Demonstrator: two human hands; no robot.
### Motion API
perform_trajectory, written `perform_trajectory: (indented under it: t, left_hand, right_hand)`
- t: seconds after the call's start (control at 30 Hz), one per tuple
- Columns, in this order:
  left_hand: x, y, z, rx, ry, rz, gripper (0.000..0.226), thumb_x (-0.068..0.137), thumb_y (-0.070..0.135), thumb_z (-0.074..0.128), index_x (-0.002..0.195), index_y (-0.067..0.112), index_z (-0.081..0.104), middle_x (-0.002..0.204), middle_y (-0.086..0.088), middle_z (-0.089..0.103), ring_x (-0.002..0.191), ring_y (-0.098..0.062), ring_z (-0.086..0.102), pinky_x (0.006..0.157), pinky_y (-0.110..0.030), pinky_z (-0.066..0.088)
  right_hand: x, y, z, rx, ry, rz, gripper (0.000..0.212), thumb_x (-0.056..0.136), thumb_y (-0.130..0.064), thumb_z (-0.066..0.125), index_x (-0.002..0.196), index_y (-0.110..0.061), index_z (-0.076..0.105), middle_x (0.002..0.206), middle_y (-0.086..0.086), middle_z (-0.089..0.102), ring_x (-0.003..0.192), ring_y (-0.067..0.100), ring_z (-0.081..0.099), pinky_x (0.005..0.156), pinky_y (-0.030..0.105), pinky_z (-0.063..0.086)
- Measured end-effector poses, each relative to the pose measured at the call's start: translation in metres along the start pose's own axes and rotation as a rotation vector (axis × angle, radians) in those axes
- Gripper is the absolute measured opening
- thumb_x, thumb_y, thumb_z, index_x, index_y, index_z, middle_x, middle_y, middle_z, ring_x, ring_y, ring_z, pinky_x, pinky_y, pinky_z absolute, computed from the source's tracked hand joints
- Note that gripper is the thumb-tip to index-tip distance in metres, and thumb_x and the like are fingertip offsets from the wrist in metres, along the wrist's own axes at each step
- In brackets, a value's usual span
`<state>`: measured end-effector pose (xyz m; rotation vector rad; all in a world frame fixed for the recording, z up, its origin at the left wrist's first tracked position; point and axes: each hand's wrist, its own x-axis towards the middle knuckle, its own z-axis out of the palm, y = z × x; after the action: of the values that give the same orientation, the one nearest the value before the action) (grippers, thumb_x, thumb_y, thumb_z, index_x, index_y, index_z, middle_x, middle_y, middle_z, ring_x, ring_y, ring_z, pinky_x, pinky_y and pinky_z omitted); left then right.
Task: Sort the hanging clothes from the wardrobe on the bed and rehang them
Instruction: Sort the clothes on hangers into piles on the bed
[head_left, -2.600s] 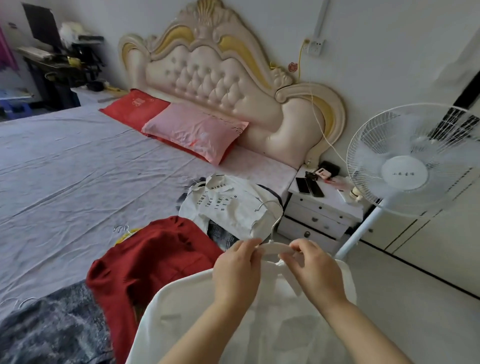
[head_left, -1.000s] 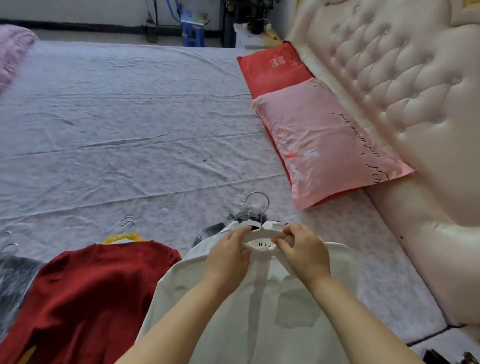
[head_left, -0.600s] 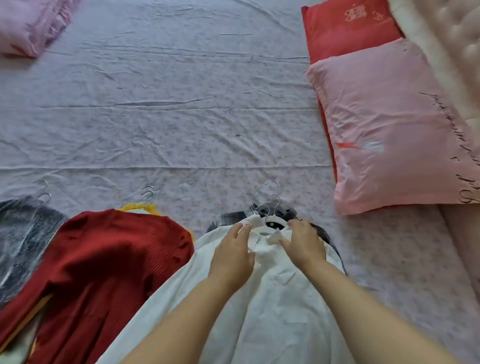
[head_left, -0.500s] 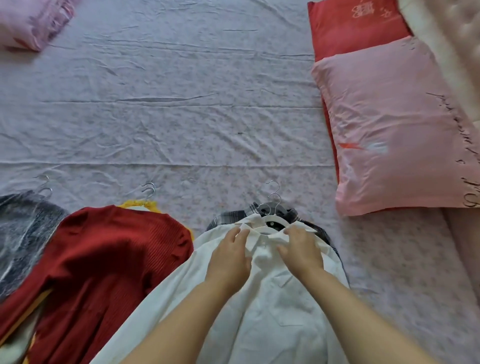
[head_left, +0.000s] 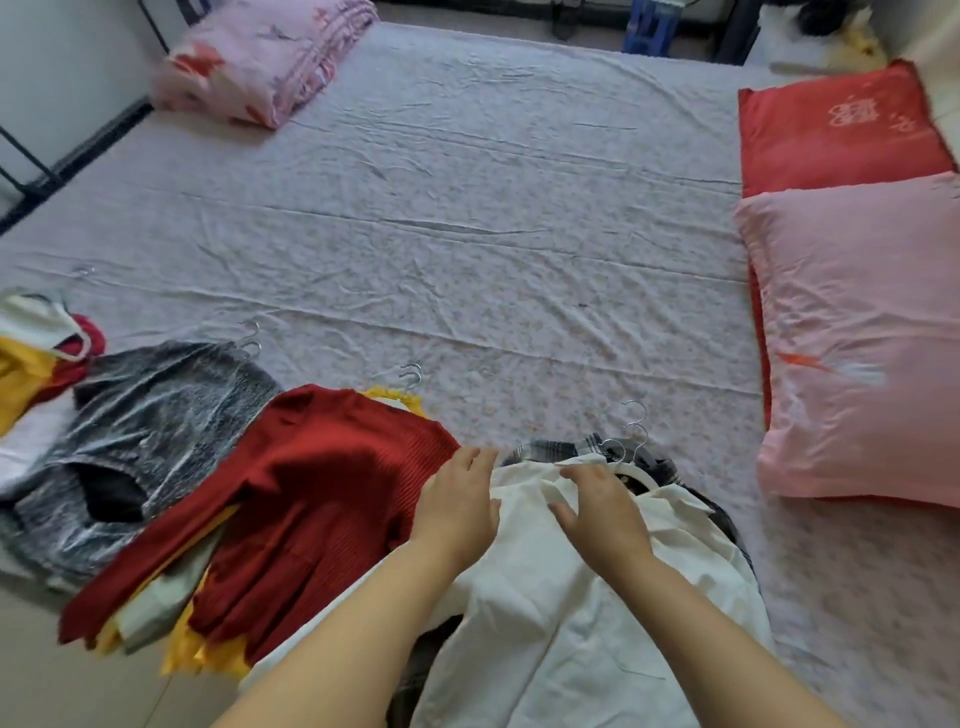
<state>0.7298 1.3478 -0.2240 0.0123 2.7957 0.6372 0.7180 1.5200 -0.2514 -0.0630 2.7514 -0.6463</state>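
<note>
Two pillows right, red sweater beside white shirt

A white shirt lies flat on a white hanger at the near edge of the bed, collar pointing away, atop a plaid garment (only its edges show). Just left of the shirt lies a red ribbed sweater over yellow cloth; further left of the shirt, a mottled grey knit, then a heap of yellow, white and red pieces.
</note>
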Motion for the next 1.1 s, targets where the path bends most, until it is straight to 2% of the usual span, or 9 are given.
perform_trajectory:
  t: [0.13,0.27,0.53,0.7,1.1]
  left_hand:
    - [-0.036,-0.06,-0.039,0.0,0.069,-0.1,0.061,0.089,0.031,0.054,0.143,0.018,0.028,0.144,-0.001,0.031,0.13,-0.019,0.035,0.106,-0.033,0.03]
    - [-0.08,-0.136,-0.079,0.001,0.15,-0.165,0.06,0.09,0.035,0.052,0.143,0.02,0.027,0.143,0.001,0.032,0.129,-0.017,0.035,0.105,-0.032,0.029]
    - [-0.176,-0.329,-0.167,-0.036,0.216,-0.265,0.059,0.091,0.037,0.05,0.141,0.017,0.027,0.141,-0.003,0.032,0.128,-0.022,0.035,0.103,-0.035,0.031]
    - [-0.229,-0.442,-0.21,-0.04,0.223,-0.382,0.06,0.092,0.043,0.048,0.142,0.018,0.026,0.143,-0.002,0.031,0.13,-0.022,0.034,0.104,-0.036,0.032]
    - [-0.241,-0.629,-0.298,-0.037,0.263,-0.566,0.057,0.089,0.045,0.051,0.137,0.019,0.033,0.14,-0.003,0.036,0.126,-0.023,0.037,0.098,-0.035,0.035]
  right_hand:
    - [-0.011,-0.072,0.014,-0.022,-0.026,-0.116,0.045,0.089,-0.036,0.058,0.129,-0.019,0.047,0.13,0.002,0.049,0.122,0.018,0.042,0.098,0.032,0.037]
    - [-0.025,-0.159,0.043,-0.04,-0.031,-0.223,0.047,0.088,-0.035,0.059,0.13,-0.018,0.047,0.129,0.002,0.05,0.12,0.019,0.044,0.098,0.03,0.036]
    - [-0.062,-0.366,0.144,-0.094,-0.064,-0.341,0.051,0.086,-0.035,0.062,0.131,-0.02,0.046,0.128,0.001,0.049,0.117,0.019,0.048,0.096,0.032,0.041]
    - [-0.078,-0.475,0.2,-0.136,-0.136,-0.416,0.051,0.085,-0.036,0.061,0.131,-0.02,0.045,0.126,0.001,0.049,0.119,0.021,0.046,0.097,0.03,0.038]
    - [-0.012,-0.676,0.286,-0.147,-0.225,-0.544,0.051,0.089,-0.036,0.058,0.135,-0.021,0.042,0.132,0.001,0.047,0.119,0.02,0.047,0.095,0.033,0.043]
